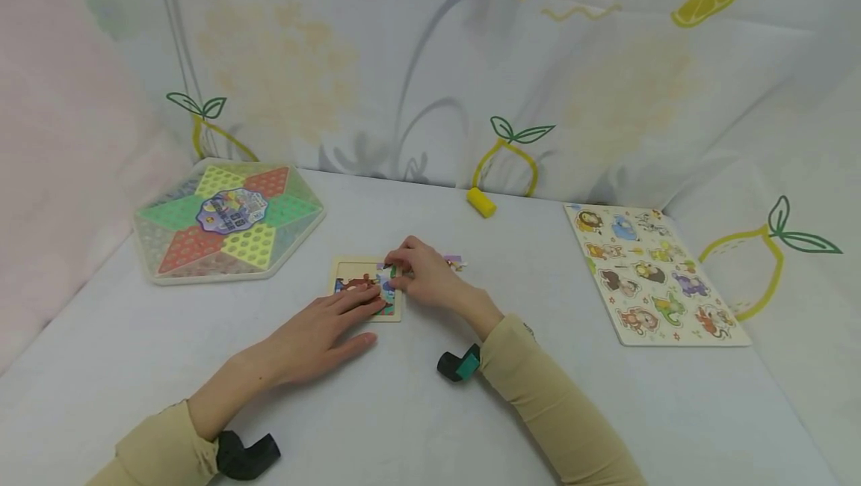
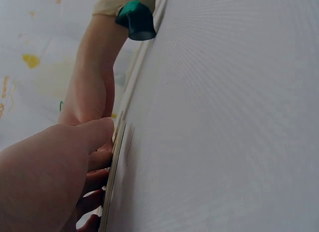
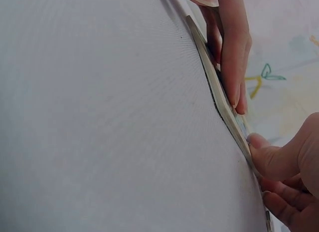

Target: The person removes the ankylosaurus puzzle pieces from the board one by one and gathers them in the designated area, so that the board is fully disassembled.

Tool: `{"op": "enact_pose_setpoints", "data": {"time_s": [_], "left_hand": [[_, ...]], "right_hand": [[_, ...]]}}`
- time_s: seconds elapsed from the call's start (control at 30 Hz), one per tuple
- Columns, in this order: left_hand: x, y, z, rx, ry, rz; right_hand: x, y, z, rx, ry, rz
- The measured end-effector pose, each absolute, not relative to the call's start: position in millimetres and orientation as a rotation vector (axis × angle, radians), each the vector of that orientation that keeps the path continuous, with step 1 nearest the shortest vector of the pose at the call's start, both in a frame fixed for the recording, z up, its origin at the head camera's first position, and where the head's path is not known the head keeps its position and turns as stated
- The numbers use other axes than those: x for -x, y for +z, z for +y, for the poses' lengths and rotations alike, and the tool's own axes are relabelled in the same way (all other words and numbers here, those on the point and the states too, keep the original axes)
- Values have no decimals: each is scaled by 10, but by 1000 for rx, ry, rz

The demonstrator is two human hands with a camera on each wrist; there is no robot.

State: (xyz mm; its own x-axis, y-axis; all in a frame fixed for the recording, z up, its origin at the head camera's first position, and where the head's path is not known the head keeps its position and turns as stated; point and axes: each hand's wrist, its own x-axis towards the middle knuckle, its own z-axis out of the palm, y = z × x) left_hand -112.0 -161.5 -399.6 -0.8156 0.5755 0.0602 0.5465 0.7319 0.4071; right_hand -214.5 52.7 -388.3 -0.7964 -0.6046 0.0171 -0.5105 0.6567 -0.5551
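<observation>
A small jigsaw puzzle in a light wooden tray (image 1: 350,268) lies mid-table, its picture partly filled with brown, blue and green pieces. My left hand (image 1: 319,336) rests on its lower part, fingers stretched over the pieces and thumb apart near the front edge. At the tray's upper right corner, my right hand (image 1: 430,274) pinches a puzzle piece (image 1: 386,274) between curled fingers and thumb; the fingers hide much of it. In the right wrist view, the right thumb (image 3: 276,159) is at the tray's edge. Loose pieces (image 1: 456,262) lie just behind the right hand.
A hexagonal Chinese checkers board (image 1: 289,254) is at the back left. A yellow cylinder (image 1: 481,202) lies near the backdrop. To the right is an animal peg puzzle board (image 1: 632,333). Black wrist devices (image 1: 247,456) hang under both sleeves, close above the white table.
</observation>
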Motion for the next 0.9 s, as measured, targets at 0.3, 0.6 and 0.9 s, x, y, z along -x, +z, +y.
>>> {"op": "enact_pose_setpoints", "data": {"time_s": [0.3, 0.6, 0.9], "left_hand": [[1120, -4003, -1619, -930, 630, 2864], [1117, -3997, -1616, -932, 628, 2867], [1118, -4004, -1618, -920, 643, 2857]], "right_hand": [[2133, -3899, 521, 913, -833, 2696], [2130, -3905, 515, 904, -836, 2703], [2120, -3916, 503, 891, -806, 2723]]}}
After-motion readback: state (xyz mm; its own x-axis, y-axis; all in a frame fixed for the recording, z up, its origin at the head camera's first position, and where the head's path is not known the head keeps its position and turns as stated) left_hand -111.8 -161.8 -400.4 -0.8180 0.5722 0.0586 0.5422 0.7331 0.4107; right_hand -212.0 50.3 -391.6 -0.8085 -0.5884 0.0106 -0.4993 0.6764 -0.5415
